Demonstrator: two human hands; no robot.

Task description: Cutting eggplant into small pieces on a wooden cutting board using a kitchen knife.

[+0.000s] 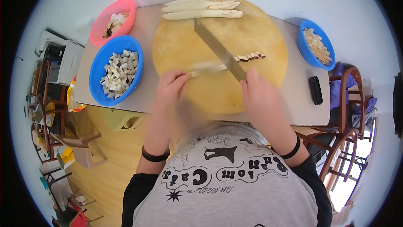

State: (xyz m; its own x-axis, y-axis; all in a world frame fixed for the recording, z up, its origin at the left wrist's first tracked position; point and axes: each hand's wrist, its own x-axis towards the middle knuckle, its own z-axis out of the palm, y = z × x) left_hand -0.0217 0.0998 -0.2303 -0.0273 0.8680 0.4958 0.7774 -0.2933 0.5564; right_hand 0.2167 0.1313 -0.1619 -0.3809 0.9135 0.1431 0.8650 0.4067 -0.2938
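Note:
My right hand [263, 96] grips the handle of a kitchen cleaver [217, 46], whose blade slants up and left over a round wooden cutting board [176, 41]. A blurred pale eggplant strip [209, 67] lies under the blade, and the fingers of my left hand [170, 90] hold its left end. Small cut eggplant pieces [250, 57] with dark purple skin sit in a row right of the blade. Along the board's far edge rest three long pale eggplant lengths [203, 14]. Below my left hand is a dark blur I cannot identify.
A blue bowl [93, 83] of diced eggplant and a pink bowl [132, 17] of scraps stand left on the table [148, 35]. To the right are another blue bowl [303, 49] with pale pieces and wooden sticks, and a black case [315, 90]. Wooden chairs [344, 101] crowd the right side.

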